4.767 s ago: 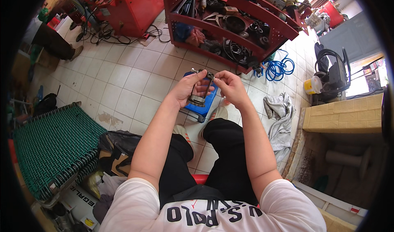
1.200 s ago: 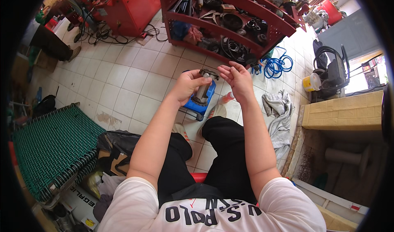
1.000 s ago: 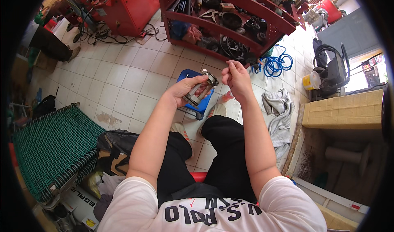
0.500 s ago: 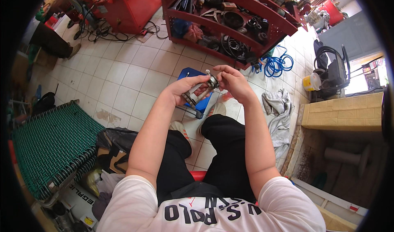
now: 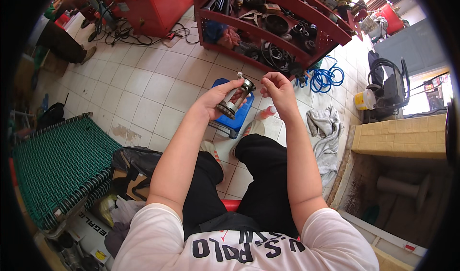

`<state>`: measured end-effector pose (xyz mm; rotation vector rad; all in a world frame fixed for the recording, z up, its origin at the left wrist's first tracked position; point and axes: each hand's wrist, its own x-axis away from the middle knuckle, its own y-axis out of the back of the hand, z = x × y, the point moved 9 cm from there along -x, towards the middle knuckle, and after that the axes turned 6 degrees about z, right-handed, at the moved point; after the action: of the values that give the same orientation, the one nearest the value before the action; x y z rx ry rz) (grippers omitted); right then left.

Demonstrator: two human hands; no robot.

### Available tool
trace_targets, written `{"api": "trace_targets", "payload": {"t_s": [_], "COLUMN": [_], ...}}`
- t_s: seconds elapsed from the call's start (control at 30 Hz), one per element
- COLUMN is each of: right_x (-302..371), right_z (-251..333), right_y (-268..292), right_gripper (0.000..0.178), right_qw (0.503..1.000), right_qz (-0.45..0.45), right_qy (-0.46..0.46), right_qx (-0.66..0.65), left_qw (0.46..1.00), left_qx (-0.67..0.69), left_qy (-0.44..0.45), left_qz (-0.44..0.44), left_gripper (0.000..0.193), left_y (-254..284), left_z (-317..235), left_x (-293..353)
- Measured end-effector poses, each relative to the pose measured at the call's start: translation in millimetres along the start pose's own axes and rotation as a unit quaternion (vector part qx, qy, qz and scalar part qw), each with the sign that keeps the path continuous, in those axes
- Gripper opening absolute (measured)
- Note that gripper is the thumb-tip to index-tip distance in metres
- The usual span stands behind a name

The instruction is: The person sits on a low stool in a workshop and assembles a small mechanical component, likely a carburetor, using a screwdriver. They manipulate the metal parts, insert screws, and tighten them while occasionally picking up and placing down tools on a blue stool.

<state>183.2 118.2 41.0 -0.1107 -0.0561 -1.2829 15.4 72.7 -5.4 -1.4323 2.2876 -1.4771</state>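
Observation:
My left hand [image 5: 221, 98] is wrapped round an open-sided metal cylinder [image 5: 233, 103], with a ring at its upper end and a dark disc at its lower end. A small pale fitting sticks up from the ring by the thumb. Just right of the cylinder and apart from it, my right hand [image 5: 278, 93] has thumb and fingertips pinched together. What they hold, if anything, is too small to make out. Below the cylinder stands a low blue stool [image 5: 235, 126], partly covered by the left hand and the part. A small bottle with a pinkish cap [image 5: 269, 111] is beside it.
Ahead stands a red tool cart [image 5: 239, 22] full of metal parts. Coiled blue hose [image 5: 328, 79] and a grey cloth [image 5: 323, 127] lie on the right. A green woven seat [image 5: 67, 161] is at left. Someone's leg [image 5: 62, 43] shows at far left.
My right hand has drawn away from the cylinder's ring toward the right. The cylinder now stands more upright in my left hand, and the bottle beside the stool shows more clearly.

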Motion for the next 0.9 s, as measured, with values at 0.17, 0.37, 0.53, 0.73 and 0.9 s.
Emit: {"api": "trace_targets", "payload": {"t_s": [0.17, 0.37, 0.53, 0.73, 0.9], "right_x": [-0.1, 1.9, 5.9, 7.0, 14.5], "right_z": [0.7, 1.2, 9.9, 2.0, -2.6], "right_y": [-0.1, -9.0, -12.7, -16.8, -18.8], "right_gripper": [0.013, 0.022, 0.02, 0.02, 0.018], "right_qw": [1.0, 0.999, 0.999, 0.987, 0.976], "right_qz": [0.009, 0.03, 0.045, 0.123, 0.179], "right_qy": [0.016, -0.017, -0.014, -0.035, -0.081], "right_qx": [-0.005, -0.021, -0.009, 0.095, 0.098], "left_qw": [1.0, 1.0, 1.0, 0.994, 0.987], "left_qx": [0.011, 0.004, -0.01, -0.099, -0.147], "left_qy": [-0.007, 0.006, 0.016, 0.04, 0.068], "left_qz": [0.006, 0.008, 0.015, 0.026, 0.015], "left_gripper": [0.045, 0.037, 0.043, 0.042, 0.037], "left_y": [-4.0, -7.8, -5.3, -9.1, -4.4], "left_z": [-3.4, -1.6, 3.1, 6.7, 10.0], "left_x": [1.3, 4.7, 3.1, 5.3, 7.6]}}
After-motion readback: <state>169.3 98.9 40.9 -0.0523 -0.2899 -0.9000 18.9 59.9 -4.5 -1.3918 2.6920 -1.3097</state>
